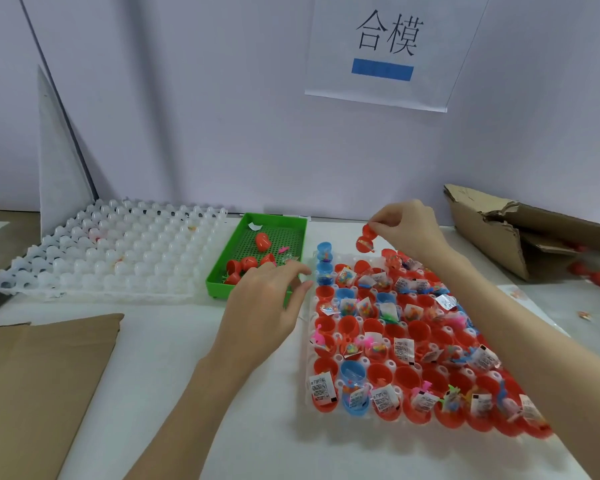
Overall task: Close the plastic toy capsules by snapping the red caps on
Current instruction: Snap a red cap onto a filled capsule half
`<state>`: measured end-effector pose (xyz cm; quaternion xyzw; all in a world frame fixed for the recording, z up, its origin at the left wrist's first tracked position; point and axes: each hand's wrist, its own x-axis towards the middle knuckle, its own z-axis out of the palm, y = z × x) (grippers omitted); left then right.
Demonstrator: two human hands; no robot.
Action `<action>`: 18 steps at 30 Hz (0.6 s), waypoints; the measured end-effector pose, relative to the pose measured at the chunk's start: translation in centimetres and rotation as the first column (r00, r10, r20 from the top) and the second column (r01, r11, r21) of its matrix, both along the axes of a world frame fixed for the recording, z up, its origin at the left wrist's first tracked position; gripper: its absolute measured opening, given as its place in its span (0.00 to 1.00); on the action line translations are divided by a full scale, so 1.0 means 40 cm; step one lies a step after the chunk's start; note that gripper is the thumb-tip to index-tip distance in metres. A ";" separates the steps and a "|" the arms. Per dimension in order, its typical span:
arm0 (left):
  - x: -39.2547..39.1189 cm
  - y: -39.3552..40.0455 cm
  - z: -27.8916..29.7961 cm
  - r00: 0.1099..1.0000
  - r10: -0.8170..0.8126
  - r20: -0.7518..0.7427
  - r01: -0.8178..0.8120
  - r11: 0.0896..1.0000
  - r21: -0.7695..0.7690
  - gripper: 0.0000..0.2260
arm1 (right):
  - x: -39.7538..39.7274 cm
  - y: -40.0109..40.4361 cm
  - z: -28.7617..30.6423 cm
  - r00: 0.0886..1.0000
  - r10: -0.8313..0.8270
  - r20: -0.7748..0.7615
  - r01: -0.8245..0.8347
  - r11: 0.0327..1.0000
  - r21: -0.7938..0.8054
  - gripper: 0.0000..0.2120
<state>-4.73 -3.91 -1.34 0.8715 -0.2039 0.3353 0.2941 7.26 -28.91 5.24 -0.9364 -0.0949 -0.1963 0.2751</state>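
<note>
A: From the head camera, how far along is the person?

B: Early, by the look of it. The tray of capsules (409, 344) holds mostly open red and blue cups with toys and paper slips showing; only about three blue ones at its far left corner seem capped, though that is hard to tell.

A: And the red cap?

B: The right hand (407, 226) pinches a red cap (367, 239) by its upper edge with curled fingertips, holding it just above the tray's far edge, not yet on any cup.

A: The other hand?

B: The left hand (269, 299) lies loosely spread, holding nothing, between the tray's left edge and the green bin (222, 282), where more red pieces lie.
</note>
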 end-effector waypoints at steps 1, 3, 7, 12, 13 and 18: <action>-0.001 -0.007 0.001 0.998 -0.029 -0.047 0.025 0.996 -0.086 0.10 | -0.025 0.018 0.008 0.998 0.042 -0.035 -0.041 0.999 0.031 0.06; -0.006 -0.028 -0.004 0.980 -0.126 -0.153 0.087 0.967 -0.241 0.20 | -0.084 0.060 0.015 0.985 0.127 -0.117 -0.118 0.990 0.080 0.05; -0.013 -0.067 -0.007 0.943 -0.248 -0.222 0.129 0.887 -0.444 0.11 | -0.181 0.140 -0.004 0.982 0.132 -0.132 -0.115 0.985 0.130 0.05; -0.007 -0.057 0.002 0.903 -0.331 -0.273 0.070 0.740 -0.668 0.05 | -0.253 0.188 -0.042 0.995 -0.024 -0.097 0.049 0.963 0.264 0.06; -0.007 -0.053 0.005 0.893 -0.347 -0.288 0.059 0.724 -0.688 0.05 | -0.263 0.192 -0.046 0.992 -0.002 -0.124 0.045 0.938 0.345 0.06; -0.005 -0.034 0.019 0.819 -0.456 -0.347 -0.022 0.580 -0.814 0.04 | -0.308 0.183 -0.039 0.952 0.254 -0.170 -0.055 0.691 0.721 0.08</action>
